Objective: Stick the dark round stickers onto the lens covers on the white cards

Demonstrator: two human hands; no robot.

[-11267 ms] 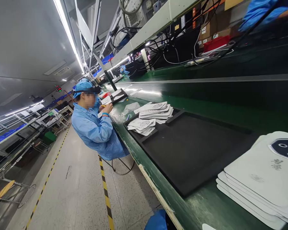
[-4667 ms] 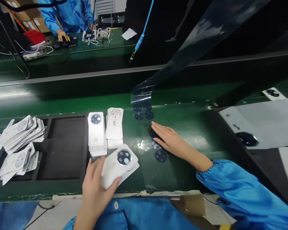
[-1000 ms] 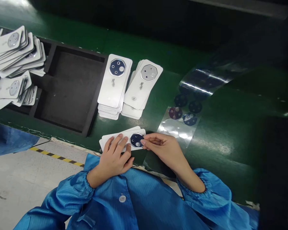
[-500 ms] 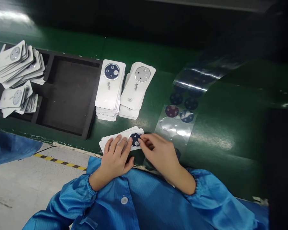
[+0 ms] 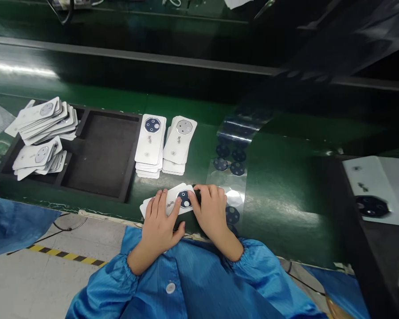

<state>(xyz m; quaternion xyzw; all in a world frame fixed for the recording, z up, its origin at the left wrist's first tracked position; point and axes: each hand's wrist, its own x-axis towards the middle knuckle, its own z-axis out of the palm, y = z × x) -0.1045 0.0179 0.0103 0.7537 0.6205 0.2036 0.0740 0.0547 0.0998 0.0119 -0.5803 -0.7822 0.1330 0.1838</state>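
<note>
Head view: left hand [image 5: 159, 226] spread on card [image 5: 154, 204]; right hand [image 5: 213, 217] overlaps lens [image 5: 185, 199], grip unclear.

Card stacks [image 5: 149, 146] right of foam tray [image 5: 99, 155]

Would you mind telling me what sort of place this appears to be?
It looks like an electronics factory line, probably for phone parts: a long green workbench, stacks of white phone-shaped panels with camera cut-outs beside a black foam tray, and a blue smock sleeve.
</note>
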